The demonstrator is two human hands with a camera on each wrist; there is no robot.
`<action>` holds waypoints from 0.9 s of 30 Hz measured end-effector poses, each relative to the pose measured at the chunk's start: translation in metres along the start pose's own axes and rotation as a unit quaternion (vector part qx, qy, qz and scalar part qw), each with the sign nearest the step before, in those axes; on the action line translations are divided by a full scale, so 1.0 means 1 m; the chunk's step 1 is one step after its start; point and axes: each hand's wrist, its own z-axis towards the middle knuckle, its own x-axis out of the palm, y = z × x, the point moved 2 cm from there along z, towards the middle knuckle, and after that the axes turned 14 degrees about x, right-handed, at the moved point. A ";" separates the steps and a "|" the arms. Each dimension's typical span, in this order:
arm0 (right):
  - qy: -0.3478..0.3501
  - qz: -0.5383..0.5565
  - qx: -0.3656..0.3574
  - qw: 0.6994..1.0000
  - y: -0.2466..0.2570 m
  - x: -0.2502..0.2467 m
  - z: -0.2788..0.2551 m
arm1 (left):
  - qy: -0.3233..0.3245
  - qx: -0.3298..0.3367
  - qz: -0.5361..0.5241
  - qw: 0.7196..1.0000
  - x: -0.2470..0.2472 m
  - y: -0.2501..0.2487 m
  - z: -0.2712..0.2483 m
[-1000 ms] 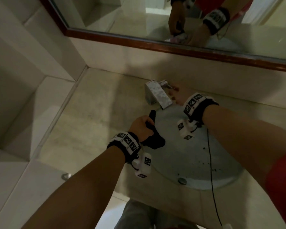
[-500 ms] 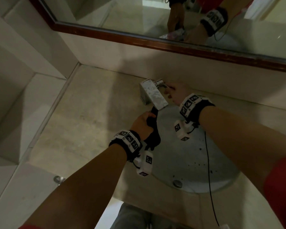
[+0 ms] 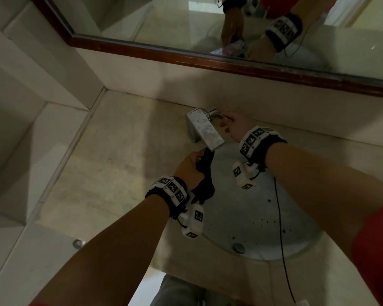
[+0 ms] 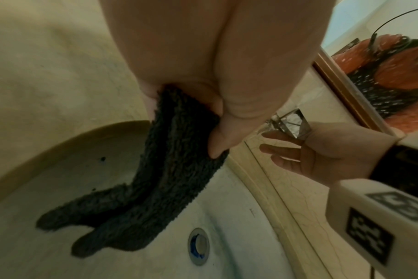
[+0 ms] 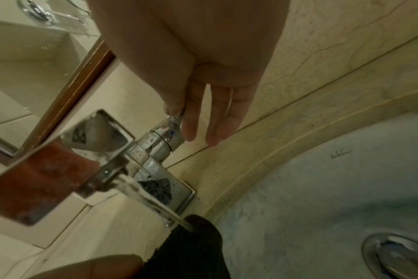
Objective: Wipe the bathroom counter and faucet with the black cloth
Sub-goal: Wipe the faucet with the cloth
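Note:
My left hand [image 3: 196, 161] grips the black cloth [image 3: 205, 175] and holds it up under the spout of the square chrome faucet [image 3: 205, 131]. In the left wrist view the cloth [image 4: 155, 179] hangs from my curled fingers over the basin. In the right wrist view water [image 5: 153, 200] runs from the faucet [image 5: 103, 149] onto the cloth [image 5: 193, 249]. My right hand [image 3: 226, 122] is at the faucet's lever [image 5: 175, 118], which thumb and forefinger pinch; the other fingers [image 5: 223, 122] stay straight. The beige stone counter [image 3: 119, 162] spreads to the left.
The round sink basin [image 3: 263, 217] with dark specks and a chrome drain [image 3: 239, 247] lies below both hands. A wood-framed mirror [image 3: 186, 23] runs along the back wall. A tiled wall [image 3: 20, 107] closes the left side. A black cable [image 3: 281, 239] hangs from my right wrist.
My left hand has lifted the cloth up and back, from over the basin's left rim to just under the spout. The right hand has stayed at the lever.

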 end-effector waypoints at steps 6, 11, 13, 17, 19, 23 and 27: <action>-0.009 -0.019 -0.008 1.000 0.002 -0.001 -0.002 | 0.001 -0.004 -0.014 1.000 -0.002 0.006 0.004; 0.003 -0.030 0.005 1.000 0.005 0.000 -0.010 | 0.002 -0.007 -0.020 1.000 -0.004 0.007 0.005; 0.022 -0.039 0.023 0.999 -0.002 0.004 -0.017 | 0.008 -0.009 -0.011 1.000 -0.006 0.009 0.006; 0.073 -0.090 0.040 0.992 -0.034 0.025 -0.034 | -0.015 -0.005 -0.005 1.000 -0.010 0.009 0.005; 0.061 -0.154 0.021 0.986 -0.042 0.034 -0.042 | -0.020 0.000 0.000 1.000 -0.011 0.010 0.004; 0.124 -0.197 -0.025 0.972 -0.043 0.047 -0.054 | -0.005 0.036 0.024 0.999 -0.013 0.005 0.001; 0.197 -0.216 -0.067 0.954 -0.040 0.046 -0.060 | 0.001 0.036 0.018 0.999 -0.013 0.003 0.004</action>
